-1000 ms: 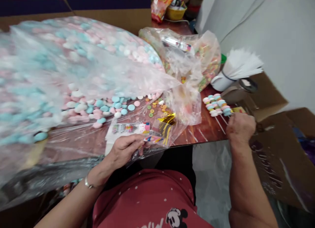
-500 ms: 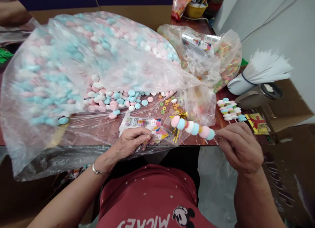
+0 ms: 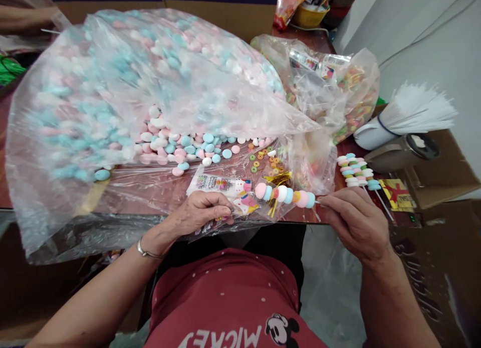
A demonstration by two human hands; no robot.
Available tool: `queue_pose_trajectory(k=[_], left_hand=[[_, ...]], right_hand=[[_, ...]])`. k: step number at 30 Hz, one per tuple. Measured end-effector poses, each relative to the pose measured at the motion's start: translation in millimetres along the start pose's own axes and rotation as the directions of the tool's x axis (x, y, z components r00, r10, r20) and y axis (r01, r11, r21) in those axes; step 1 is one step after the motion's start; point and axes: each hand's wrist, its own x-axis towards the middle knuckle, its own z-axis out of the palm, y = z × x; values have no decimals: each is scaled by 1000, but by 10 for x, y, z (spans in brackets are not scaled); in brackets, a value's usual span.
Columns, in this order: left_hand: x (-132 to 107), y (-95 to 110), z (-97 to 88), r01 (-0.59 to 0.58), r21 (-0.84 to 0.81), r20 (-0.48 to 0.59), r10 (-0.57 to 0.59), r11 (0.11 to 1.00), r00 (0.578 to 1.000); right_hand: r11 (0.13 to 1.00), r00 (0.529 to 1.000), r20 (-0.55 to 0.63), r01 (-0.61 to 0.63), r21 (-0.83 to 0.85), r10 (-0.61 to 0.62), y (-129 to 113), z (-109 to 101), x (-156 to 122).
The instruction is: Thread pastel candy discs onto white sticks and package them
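The skewer [image 3: 289, 195], lifted from near the other skewers [image 3: 354, 170] beyond the right hand [image 3: 358, 225], now points left from that hand's pinch, so fetching it looks done; its tip nears the wrapper [image 3: 246, 204] pinched in the left hand [image 3: 206, 212], gold ties [image 3: 281, 178] between the hands

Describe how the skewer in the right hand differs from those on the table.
The held skewer is gripped by the right hand; the lying skewers rest on the table. The held skewer is single; the lying skewers sit side by side. The held skewer points toward the left hand; the lying skewers, toward the table's far side. Both carry pink, blue and white sweets.
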Motion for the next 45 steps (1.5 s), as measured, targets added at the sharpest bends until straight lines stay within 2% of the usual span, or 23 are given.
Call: queue_pose_trajectory(k=[12,18,24,32,36,40,45], left_hand=[[11,4,4,46,0,24,-46,999,999],[29,40,40,72,-76,23,-70,995,997],[40,62,39,150,-43,72,-147,988,987],[116,85,-19,116,33,139,-120,993,983],[134,96,-71,108,89,166,-122,990,979],[154,116,-98,60,177,212,-97,982,972],[185,173,-132,13,222,230,-65,975,971]], right_hand=[[998,999,-18,-30,-55,29,3,44,-49],[999,1000,3,16,-42,-16,-19,73,-70],[999,998,46,49,14,-49,-29,53,-85],[977,993,105,32,213,-55,-14,89,11],[965,989,143,2,261,-41,-23,136,22],[967,981,184,18,253,-67,-77,225,5],[989,980,196,-57,134,30,-116,265,-9]])
